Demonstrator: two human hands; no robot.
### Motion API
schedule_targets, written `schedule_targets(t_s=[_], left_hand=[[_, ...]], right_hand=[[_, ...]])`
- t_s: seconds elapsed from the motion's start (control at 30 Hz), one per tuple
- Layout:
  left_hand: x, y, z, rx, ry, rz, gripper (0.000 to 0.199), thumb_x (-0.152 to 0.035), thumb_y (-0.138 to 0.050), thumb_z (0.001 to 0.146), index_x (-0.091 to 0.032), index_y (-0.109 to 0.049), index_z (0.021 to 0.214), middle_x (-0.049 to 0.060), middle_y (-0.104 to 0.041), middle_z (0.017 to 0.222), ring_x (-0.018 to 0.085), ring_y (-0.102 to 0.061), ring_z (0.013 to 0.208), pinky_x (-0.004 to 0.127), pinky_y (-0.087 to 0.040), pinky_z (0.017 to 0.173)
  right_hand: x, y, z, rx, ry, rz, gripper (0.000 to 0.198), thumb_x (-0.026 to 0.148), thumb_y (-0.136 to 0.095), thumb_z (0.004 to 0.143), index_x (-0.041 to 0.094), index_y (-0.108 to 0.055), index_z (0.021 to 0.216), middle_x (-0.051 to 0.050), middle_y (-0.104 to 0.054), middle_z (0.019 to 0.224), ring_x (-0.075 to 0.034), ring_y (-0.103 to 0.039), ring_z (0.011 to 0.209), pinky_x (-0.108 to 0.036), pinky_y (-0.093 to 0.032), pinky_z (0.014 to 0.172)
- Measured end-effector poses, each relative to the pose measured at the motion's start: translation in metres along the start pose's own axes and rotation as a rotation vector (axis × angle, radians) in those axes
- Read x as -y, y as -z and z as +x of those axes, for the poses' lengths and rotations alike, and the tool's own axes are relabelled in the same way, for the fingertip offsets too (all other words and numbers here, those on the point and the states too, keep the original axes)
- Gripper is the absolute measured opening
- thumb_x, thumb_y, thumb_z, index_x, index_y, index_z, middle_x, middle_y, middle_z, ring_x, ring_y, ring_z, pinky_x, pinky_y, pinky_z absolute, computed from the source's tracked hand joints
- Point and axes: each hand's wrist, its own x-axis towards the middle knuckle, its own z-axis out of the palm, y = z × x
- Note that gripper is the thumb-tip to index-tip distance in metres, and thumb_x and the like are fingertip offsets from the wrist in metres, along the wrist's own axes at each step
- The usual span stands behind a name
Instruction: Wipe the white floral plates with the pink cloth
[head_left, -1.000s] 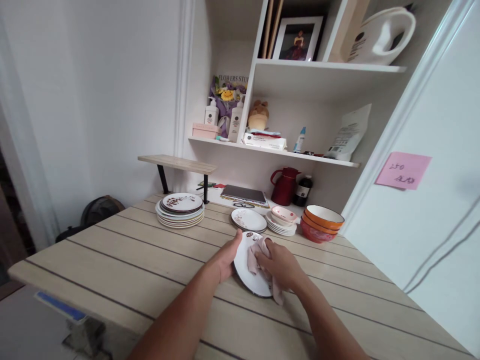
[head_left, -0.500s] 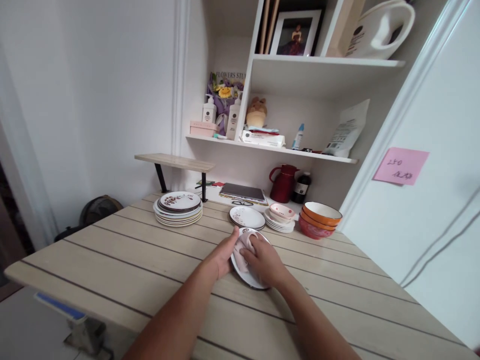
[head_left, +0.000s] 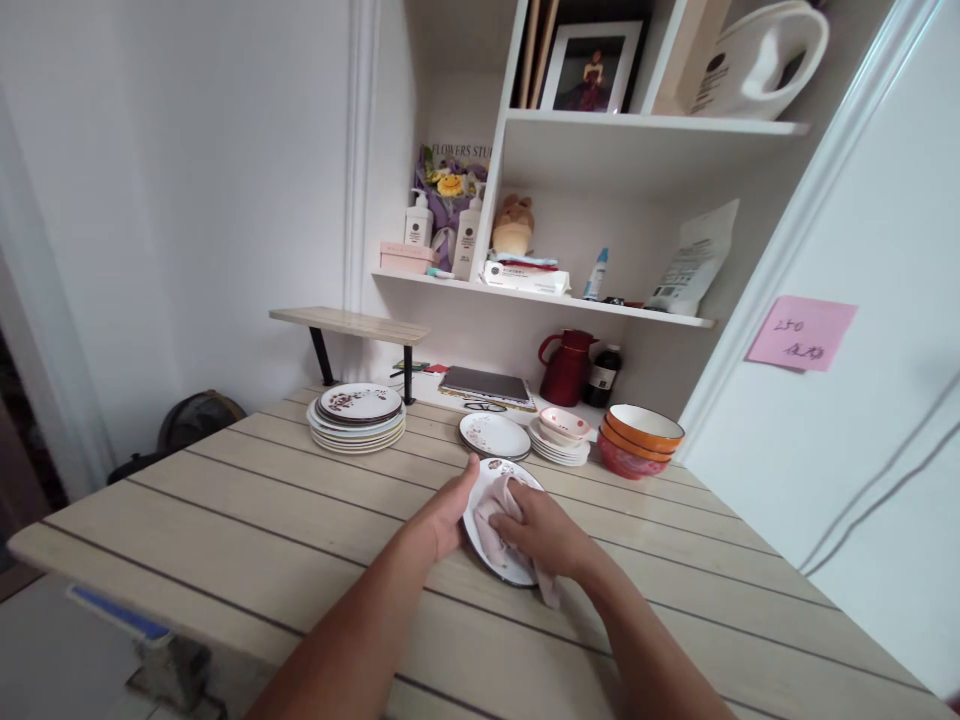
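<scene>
A white plate (head_left: 480, 490) with a dark rim and a small floral pattern is held tilted over the table. My left hand (head_left: 452, 510) grips its left edge, thumb along the rim and the other fingers hidden underneath. On the plate's face, my right hand (head_left: 544, 530) presses a pale pink cloth (head_left: 491, 525), its fingers closed on it. One end of the cloth hangs over the plate's lower right edge. Just behind stand a small stack of patterned plates (head_left: 495, 435) and some small white dishes (head_left: 559, 452) with a pink bowl (head_left: 564, 423) on top.
A taller plate stack (head_left: 356, 425) sits at the left, near a small raised shelf (head_left: 349, 324). Orange and red bowls (head_left: 641, 440) are nested at the right. Farther back are a laptop (head_left: 486, 383), a red jug (head_left: 568, 368) and a dark bottle (head_left: 603, 375).
My right hand has slid the cloth right and slightly down across the plate, uncovering more of its upper face. The cloth's end now hangs past the rim. My left hand stays nearly still.
</scene>
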Motion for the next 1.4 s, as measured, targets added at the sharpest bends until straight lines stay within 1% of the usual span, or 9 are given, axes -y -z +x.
schedule_targets(t_s=[0.17,0.33,0.5,0.77,0.9,0.97,1.17,1.3,1.4], left_hand=[[0.000,0.003,0.003,0.004,-0.026,-0.033,0.074,-0.073,-0.040,0.076,-0.013,-0.060,0.115,0.015,-0.071,0.105,0.027,-0.066,0.095,0.039,-0.047,0.088],[0.001,0.002,0.004,0.016,-0.054,-0.044,0.074,-0.072,-0.037,0.078,-0.014,-0.058,0.119,0.015,-0.070,0.108,0.026,-0.064,0.103,0.039,-0.044,0.094],[0.001,0.003,0.002,0.033,-0.063,-0.043,0.069,-0.067,-0.043,0.080,-0.014,-0.057,0.122,0.015,-0.067,0.115,0.027,-0.060,0.111,0.041,-0.039,0.100],[0.002,0.010,0.002,0.043,-0.077,-0.064,0.072,-0.067,-0.044,0.079,-0.012,-0.055,0.125,0.017,-0.066,0.117,0.029,-0.058,0.114,0.043,-0.037,0.102],[0.002,0.009,0.001,0.055,-0.062,-0.068,0.076,-0.070,-0.043,0.077,-0.011,-0.057,0.123,0.018,-0.066,0.115,0.031,-0.060,0.110,0.045,-0.039,0.100],[0.001,0.008,0.001,0.058,-0.057,-0.071,0.078,-0.072,-0.041,0.076,-0.011,-0.057,0.123,0.018,-0.066,0.115,0.031,-0.060,0.110,0.046,-0.040,0.099],[-0.003,0.004,0.001,0.067,-0.060,-0.080,0.082,-0.076,-0.033,0.075,-0.014,-0.056,0.124,0.016,-0.067,0.115,0.029,-0.060,0.111,0.044,-0.042,0.098],[-0.003,0.001,0.000,0.056,-0.043,-0.062,0.080,-0.075,-0.034,0.076,-0.016,-0.055,0.125,0.015,-0.066,0.116,0.028,-0.059,0.112,0.044,-0.040,0.100],[-0.003,0.000,-0.003,0.055,-0.031,-0.050,0.079,-0.074,-0.036,0.076,-0.015,-0.055,0.126,0.016,-0.065,0.118,0.029,-0.058,0.114,0.044,-0.038,0.102]], right_hand=[[0.003,-0.019,0.011,-0.147,0.106,-0.117,0.011,0.031,-0.051,0.084,0.020,-0.051,0.082,-0.006,-0.059,0.097,-0.020,-0.054,0.085,-0.029,-0.039,0.072],[-0.005,-0.021,0.026,-0.337,-0.033,-0.284,0.016,0.031,-0.044,0.090,0.020,-0.054,0.085,-0.009,-0.053,0.112,-0.019,-0.055,0.087,-0.029,-0.039,0.073],[-0.020,-0.004,0.026,-0.377,-0.187,-0.354,0.019,0.026,-0.040,0.091,0.016,-0.056,0.094,-0.015,-0.051,0.111,-0.025,-0.053,0.092,-0.033,-0.036,0.077],[-0.021,0.019,-0.011,-0.060,-0.213,-0.356,0.018,0.012,-0.052,0.069,0.020,-0.058,0.084,-0.005,-0.060,0.088,-0.019,-0.055,0.077,-0.027,-0.030,0.061],[-0.004,0.019,-0.023,0.244,-0.035,-0.172,0.019,0.013,-0.056,0.063,0.022,-0.057,0.079,0.000,-0.062,0.085,-0.016,-0.054,0.074,-0.024,-0.031,0.060],[0.005,0.011,-0.021,0.276,0.076,-0.097,0.016,0.015,-0.057,0.065,0.021,-0.056,0.080,-0.001,-0.061,0.090,-0.016,-0.053,0.078,-0.024,-0.032,0.063],[0.009,-0.011,0.007,-0.061,-0.014,-0.151,0.007,0.026,-0.054,0.080,0.019,-0.054,0.080,-0.005,-0.056,0.097,-0.016,-0.052,0.080,-0.025,-0.034,0.067],[-0.005,-0.006,0.016,-0.234,-0.134,-0.257,0.014,0.033,-0.050,0.087,0.021,-0.056,0.088,-0.006,-0.055,0.108,-0.017,-0.055,0.089,-0.026,-0.035,0.073],[-0.016,0.003,0.015,-0.269,-0.233,-0.302,0.015,0.032,-0.048,0.088,0.020,-0.057,0.090,-0.008,-0.055,0.108,-0.020,-0.055,0.092,-0.028,-0.035,0.075]])
